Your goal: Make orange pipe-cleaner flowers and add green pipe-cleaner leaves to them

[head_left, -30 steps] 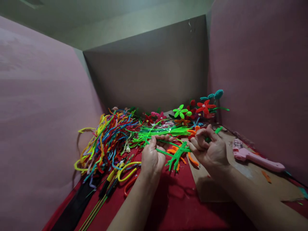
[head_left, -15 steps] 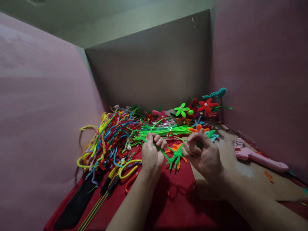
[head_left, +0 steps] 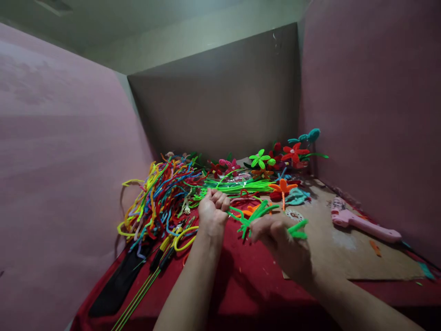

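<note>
- left hand [head_left: 212, 209]: closed fist, fingers pressed together around one end of a green pipe cleaner piece [head_left: 253, 215].
- right hand [head_left: 279, 236]: motion-blurred, fingers curled in around the other end; the tip pokes out past them.
- the piece hangs between both hands, just above the red cloth [head_left: 248, 285], beside the cardboard sheet [head_left: 344, 257].
- step, my read: twisting the green strands into shape.
- next move calls for a firm left anchor and a short, controlled right-hand twist. loose pipe cleaner pile [head_left: 161, 195] and glue gun [head_left: 361, 224] lie near.
</note>
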A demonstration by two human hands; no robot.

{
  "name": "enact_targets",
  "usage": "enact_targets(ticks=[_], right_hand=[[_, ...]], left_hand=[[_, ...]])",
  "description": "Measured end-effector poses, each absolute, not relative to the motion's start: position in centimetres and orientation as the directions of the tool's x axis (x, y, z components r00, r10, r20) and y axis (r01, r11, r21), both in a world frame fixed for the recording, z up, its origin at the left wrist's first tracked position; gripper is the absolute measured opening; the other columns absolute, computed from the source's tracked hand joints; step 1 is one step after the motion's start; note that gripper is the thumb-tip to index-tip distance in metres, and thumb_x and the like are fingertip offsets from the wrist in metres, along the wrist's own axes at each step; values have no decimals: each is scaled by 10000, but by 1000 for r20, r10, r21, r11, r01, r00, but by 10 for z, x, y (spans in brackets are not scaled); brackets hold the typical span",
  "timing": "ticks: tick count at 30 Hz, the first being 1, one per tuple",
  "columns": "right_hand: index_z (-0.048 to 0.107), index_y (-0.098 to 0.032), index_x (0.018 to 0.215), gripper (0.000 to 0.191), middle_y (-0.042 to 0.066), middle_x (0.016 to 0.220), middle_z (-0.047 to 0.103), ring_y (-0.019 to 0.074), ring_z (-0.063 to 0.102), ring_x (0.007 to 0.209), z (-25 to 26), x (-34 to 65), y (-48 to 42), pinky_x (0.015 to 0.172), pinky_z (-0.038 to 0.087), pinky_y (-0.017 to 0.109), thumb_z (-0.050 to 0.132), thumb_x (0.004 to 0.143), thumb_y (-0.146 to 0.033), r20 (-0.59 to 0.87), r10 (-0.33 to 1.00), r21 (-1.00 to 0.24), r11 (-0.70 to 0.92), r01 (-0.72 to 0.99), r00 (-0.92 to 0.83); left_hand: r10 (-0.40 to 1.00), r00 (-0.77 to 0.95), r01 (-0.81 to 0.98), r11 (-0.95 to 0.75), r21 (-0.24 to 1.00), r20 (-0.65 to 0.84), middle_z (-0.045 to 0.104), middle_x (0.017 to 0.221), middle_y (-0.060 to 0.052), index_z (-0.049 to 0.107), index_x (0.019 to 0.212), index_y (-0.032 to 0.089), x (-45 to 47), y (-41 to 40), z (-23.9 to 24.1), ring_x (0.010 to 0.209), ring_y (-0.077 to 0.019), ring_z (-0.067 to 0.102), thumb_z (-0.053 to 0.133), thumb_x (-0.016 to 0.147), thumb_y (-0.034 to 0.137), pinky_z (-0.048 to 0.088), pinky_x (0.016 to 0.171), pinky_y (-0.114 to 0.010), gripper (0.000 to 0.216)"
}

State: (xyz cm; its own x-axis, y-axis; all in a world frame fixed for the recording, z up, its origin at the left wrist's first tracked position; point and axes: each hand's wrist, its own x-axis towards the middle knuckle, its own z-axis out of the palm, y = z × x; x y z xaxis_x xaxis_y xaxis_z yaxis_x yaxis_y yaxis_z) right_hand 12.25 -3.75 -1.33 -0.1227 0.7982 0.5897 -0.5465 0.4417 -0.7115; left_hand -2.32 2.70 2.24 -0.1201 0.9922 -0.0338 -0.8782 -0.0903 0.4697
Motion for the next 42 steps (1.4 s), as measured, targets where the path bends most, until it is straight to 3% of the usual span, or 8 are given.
enact_targets(ticks=[5,15,23,30,36,38,40,42], right_hand=[[516,-207,520,511,-71,417,157,82,168,361,19,130,-38,401,232,237,345,871,-537,570,818,-561,315,-766,-82],[510,-175,503,468,-69,422,168,73,181,373,16,155,-39,403,198,236,448,850,-483,559,825,-474,231,-850,-87],[520,-190,543,357,-85,381,141,81,80,392,20,166,-24,379,153,229,513,808,-428,321,946,-310,147,-939,43],[507,-187,539,286,-92,362,166,80,43,383,-8,188,-22,352,128,229,509,790,-324,182,983,-309,42,-950,-16],[571,-170,557,236,-88,351,183,60,119,350,-24,216,-23,355,188,208,528,768,-267,144,990,-454,77,-888,12],[621,-167,625,167,-73,381,312,58,264,371,-14,213,-26,401,282,206,562,743,-270,234,972,-558,165,-814,37],[668,-158,762,143,-6,594,558,84,470,544,4,200,-31,529,392,226,595,730,-276,328,945,-701,241,-671,-3],[667,-176,885,193,20,759,637,114,554,699,22,180,-38,664,432,252,651,712,-260,344,918,-847,214,-487,-196]], left_hand=[[999,-52,-890,-40,455,-14,112,440,99,293,565,185,-16,17,29,312,-46,111,222,943,193,92,302,-178,385],[994,-52,-892,-90,443,98,44,493,96,280,571,193,-8,5,48,361,-57,27,249,940,267,31,316,-192,377],[970,-176,-908,-227,353,170,-3,507,95,225,551,201,-18,0,58,368,-53,29,331,874,503,72,304,-202,454],[945,-200,-773,-315,551,259,-3,484,98,391,588,168,-23,-11,75,344,-52,38,316,918,388,71,288,-189,404],[913,-176,-580,-398,710,368,51,452,97,432,583,156,-16,-30,120,326,-43,70,328,915,387,91,280,-176,418],[926,-118,-525,-364,769,358,69,434,100,454,596,151,-7,-33,132,318,-42,77,331,911,399,86,277,-175,420],[936,-75,-487,-335,807,343,97,415,104,473,612,149,6,-34,138,306,-38,85,346,905,403,89,275,-172,408],[938,-56,-468,-326,821,341,131,398,105,479,620,153,19,-34,139,295,-35,104,386,894,389,98,275,-171,374]])
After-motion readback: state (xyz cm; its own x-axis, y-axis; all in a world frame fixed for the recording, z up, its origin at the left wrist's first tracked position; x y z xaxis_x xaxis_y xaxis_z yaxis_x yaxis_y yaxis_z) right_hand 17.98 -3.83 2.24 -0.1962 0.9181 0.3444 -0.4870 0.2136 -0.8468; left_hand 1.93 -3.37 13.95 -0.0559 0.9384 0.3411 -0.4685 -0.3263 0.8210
